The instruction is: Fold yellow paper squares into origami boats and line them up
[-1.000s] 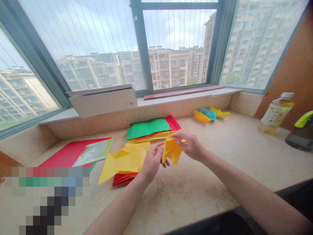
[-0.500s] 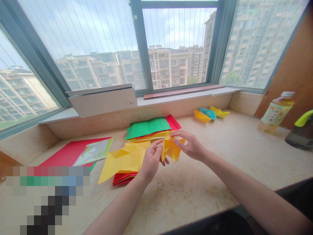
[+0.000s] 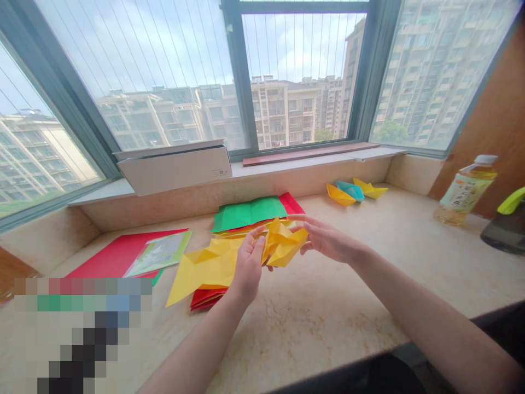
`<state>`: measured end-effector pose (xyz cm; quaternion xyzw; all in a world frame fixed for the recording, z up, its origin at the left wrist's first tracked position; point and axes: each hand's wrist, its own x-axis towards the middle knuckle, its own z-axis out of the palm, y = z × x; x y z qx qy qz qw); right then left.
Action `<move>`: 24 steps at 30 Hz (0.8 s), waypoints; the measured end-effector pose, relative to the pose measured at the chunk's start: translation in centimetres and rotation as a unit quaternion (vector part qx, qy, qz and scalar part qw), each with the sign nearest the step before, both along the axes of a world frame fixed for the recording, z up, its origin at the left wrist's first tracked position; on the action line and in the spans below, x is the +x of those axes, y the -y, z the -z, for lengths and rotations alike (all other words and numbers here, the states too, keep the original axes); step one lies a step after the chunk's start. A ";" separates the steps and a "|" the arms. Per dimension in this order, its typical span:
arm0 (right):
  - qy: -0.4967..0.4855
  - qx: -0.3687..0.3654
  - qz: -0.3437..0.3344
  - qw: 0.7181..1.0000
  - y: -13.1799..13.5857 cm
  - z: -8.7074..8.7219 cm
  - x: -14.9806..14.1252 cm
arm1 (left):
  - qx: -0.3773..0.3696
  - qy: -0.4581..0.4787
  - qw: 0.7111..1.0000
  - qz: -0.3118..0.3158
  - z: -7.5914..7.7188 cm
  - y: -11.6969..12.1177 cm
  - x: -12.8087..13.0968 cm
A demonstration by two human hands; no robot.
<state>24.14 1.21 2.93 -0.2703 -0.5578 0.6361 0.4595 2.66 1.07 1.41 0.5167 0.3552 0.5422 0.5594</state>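
Observation:
Between my two hands, above the counter, is a yellow folded paper (image 3: 284, 243) with pointed corners, partly shaped like a boat. My left hand (image 3: 249, 262) is closed on its left side, thumb in front and fingers partly hidden behind. My right hand (image 3: 328, 238) grips the right edge, its thumb and fingers near the paper's tip. To the left lies a creased yellow sheet (image 3: 205, 268) on top of folded red papers (image 3: 207, 298). Just behind my hands is a stack topped by a green creased sheet (image 3: 250, 212), with a red sheet (image 3: 292, 202) sticking out.
Orange (image 3: 340, 195), blue (image 3: 350, 190) and yellow paper boats (image 3: 370, 189) sit by the sill. A drink bottle (image 3: 465, 191) and a dark jug (image 3: 506, 227) stand right. Red paper (image 3: 110, 254) and a clear packet (image 3: 159, 253) lie left; a white box (image 3: 180, 169) rests on the sill.
The yellow paper has opened from a crumpled-looking fold into a wider shape with pointed corners. My right hand has shifted slightly right and turned; my left hand has shifted slightly left.

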 end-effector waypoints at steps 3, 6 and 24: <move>0.024 0.032 -0.025 0.999 0.2 -0.3 0.0 | -0.008 -0.006 1.000 -0.006 -0.1 -0.2 -0.1; 0.065 0.068 0.023 0.995 -0.2 0.1 -0.4 | -0.005 -0.022 1.000 0.017 0.0 -0.3 -0.1; 0.107 0.159 0.189 0.963 -0.2 3.3 -3.7 | 0.031 -0.135 0.984 0.112 0.6 0.5 0.5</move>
